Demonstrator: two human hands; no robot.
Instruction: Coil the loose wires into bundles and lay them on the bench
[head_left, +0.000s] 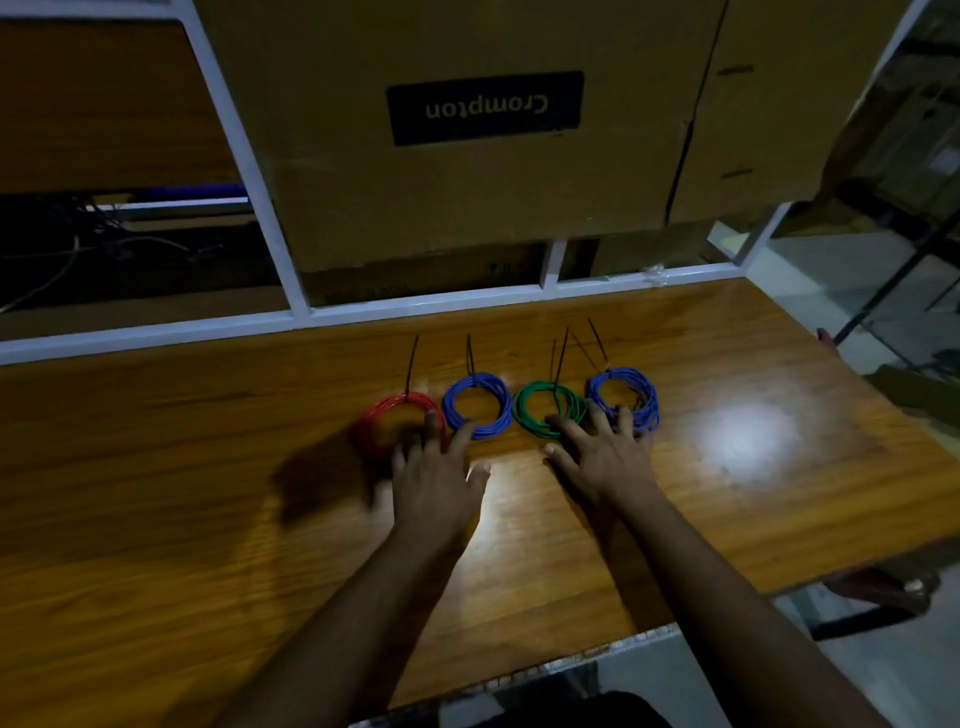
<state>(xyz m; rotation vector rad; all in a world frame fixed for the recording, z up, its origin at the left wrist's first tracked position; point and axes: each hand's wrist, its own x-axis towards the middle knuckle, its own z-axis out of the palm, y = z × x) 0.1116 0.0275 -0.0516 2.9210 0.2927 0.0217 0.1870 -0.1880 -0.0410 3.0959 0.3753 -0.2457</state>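
Observation:
Several coiled wire bundles lie in a row on the wooden bench (156, 467), each with black tie ends sticking up. From left to right they are a red coil (387, 408), a blue coil (485, 384), a green coil (530, 397) and a second blue coil (631, 382). My left hand (434, 478) lies flat with its fingers spread, and the fingertips rest on the near edges of the red and first blue coils. My right hand (600, 457) is spread too, with its fingertips on the green and second blue coils. Neither hand grips anything.
A large cardboard box (467, 197) marked Crompton stands behind the bench, in a white metal frame (291, 260). Tangled cables (78, 244) lie on a dark shelf at the back left. The bench's right edge (852, 395) drops to the floor. A bright light spot (748, 441) glares on the wood.

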